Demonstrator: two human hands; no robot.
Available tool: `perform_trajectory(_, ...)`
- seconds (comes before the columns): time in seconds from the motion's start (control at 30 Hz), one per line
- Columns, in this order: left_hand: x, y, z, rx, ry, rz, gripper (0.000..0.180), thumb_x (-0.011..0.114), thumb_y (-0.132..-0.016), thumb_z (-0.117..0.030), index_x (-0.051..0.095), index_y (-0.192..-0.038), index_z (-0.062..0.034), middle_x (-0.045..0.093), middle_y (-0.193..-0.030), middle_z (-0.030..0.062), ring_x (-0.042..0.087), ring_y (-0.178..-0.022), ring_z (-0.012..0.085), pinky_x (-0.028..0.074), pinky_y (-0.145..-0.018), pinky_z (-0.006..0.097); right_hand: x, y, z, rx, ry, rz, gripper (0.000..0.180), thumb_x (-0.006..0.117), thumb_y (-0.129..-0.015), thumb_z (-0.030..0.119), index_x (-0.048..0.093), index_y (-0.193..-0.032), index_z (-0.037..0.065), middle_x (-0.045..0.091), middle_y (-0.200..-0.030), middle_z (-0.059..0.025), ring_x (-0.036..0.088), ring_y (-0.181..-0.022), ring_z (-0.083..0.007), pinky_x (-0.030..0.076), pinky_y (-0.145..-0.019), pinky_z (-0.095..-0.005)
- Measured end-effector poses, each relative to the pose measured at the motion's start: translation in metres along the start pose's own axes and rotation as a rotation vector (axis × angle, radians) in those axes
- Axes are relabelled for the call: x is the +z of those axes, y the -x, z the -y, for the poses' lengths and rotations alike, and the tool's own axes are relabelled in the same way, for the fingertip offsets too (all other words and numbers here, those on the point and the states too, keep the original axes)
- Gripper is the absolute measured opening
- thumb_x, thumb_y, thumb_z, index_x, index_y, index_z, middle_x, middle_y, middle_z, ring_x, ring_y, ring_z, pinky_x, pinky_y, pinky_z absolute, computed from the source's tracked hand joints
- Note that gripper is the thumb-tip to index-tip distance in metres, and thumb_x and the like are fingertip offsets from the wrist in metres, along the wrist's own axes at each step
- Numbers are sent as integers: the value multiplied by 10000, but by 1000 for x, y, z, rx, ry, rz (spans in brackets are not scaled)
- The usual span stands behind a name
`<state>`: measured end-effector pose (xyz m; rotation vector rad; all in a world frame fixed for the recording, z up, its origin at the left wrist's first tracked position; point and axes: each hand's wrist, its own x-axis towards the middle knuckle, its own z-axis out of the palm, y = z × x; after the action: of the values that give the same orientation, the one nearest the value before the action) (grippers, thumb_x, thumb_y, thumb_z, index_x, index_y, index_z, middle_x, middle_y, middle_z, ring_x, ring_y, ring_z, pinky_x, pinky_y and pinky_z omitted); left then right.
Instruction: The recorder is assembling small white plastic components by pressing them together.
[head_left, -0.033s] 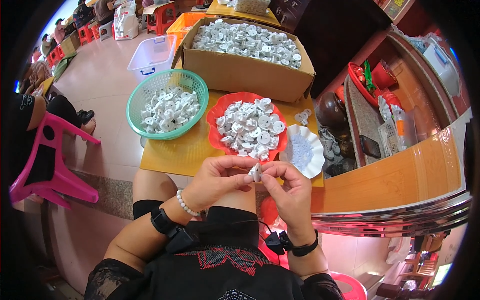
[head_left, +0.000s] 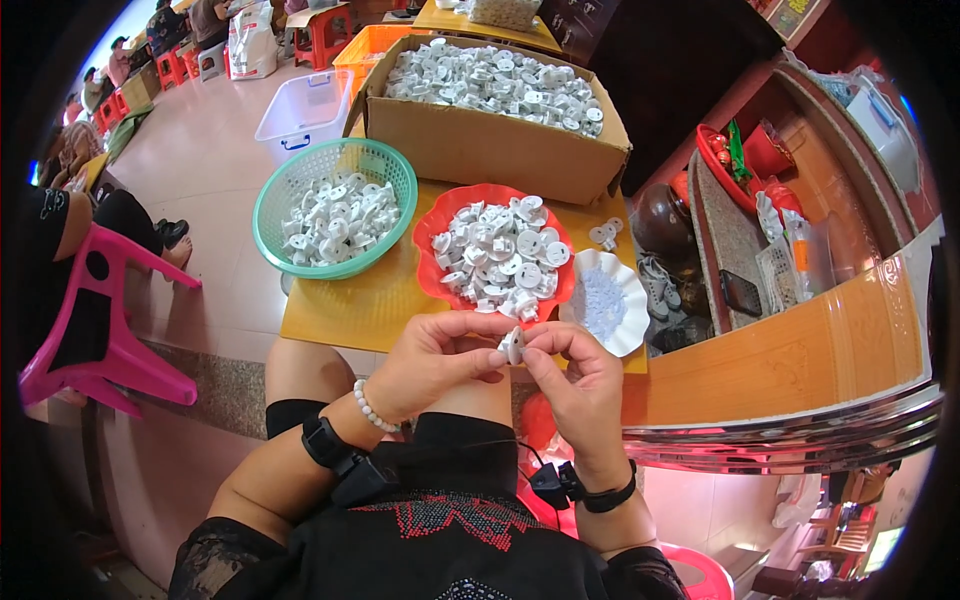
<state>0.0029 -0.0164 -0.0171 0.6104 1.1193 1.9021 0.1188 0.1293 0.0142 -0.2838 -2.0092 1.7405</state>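
Just in front of the red bowl's near edge, my left hand (head_left: 445,352) pinches a small white plastic plug-like part (head_left: 511,345) between thumb and fingers. On the part's right side, the thumb and forefinger of my right hand (head_left: 572,370) close against it; whether a tiny piece is between them is hidden. Many similar white parts fill the red scalloped bowl (head_left: 428,268) beyond my hands. To its right sits a white scalloped dish (head_left: 632,325) with small clear pieces in it. A green plastic basket (head_left: 275,258) at the left holds more white parts.
A cardboard box (head_left: 480,135) heaped with white parts stands at the back of the yellow table (head_left: 345,312). Several loose parts (head_left: 606,234) lie near the white dish. Left are a clear tub (head_left: 300,112) and a pink stool (head_left: 110,310); right, a wooden counter (head_left: 760,365). Other people sit far left.
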Motion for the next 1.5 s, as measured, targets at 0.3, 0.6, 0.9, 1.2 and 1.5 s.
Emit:
perform_trajectory(0.3,4,1,-2,27,-22,15,312,671,-878,-19,632,-1187,0,693,-1036,67,663,-914,120,554,-777,258,5,0,2,-88,157,-48,30,633,-820,-3,610,-826,-20,637,-914,-116,614,-875,-196,472,-815,-298)
perform_trajectory(0.6,2,0,2,-1,10,-3,310,670,-879,-20,635,-1187,-3,693,-1037,72,663,-915,126,558,-778,267,4,1,-6,-46,34,-38,62,650,-845,12,636,-896,-21,632,-932,-83,596,-878,-146,466,-808,-272)
perform_trajectory(0.9,0,0,1,-6,16,19,315,666,-876,-17,623,-1186,25,685,-1062,97,664,-929,140,561,-801,284,2,-1,-8,-103,111,-12,47,634,-856,23,624,-871,-20,631,-922,-104,604,-871,-178,468,-813,-291)
perform_trajectory(1.2,0,0,-1,-6,9,24,311,676,-871,-11,635,-1179,5,692,-1029,69,662,-900,119,559,-768,260,7,-1,0,-130,224,-12,42,619,-860,23,606,-856,-17,625,-925,-118,612,-864,-201,471,-810,-298)
perform_trajectory(1.5,-15,-6,-12,120,3,-226,324,643,-896,-34,591,-1213,5,681,-1040,72,676,-868,142,563,-735,267,-31,-18,-33,-94,163,-283,109,611,-888,38,614,-979,-23,627,-952,-53,580,-875,-142,469,-825,-286)
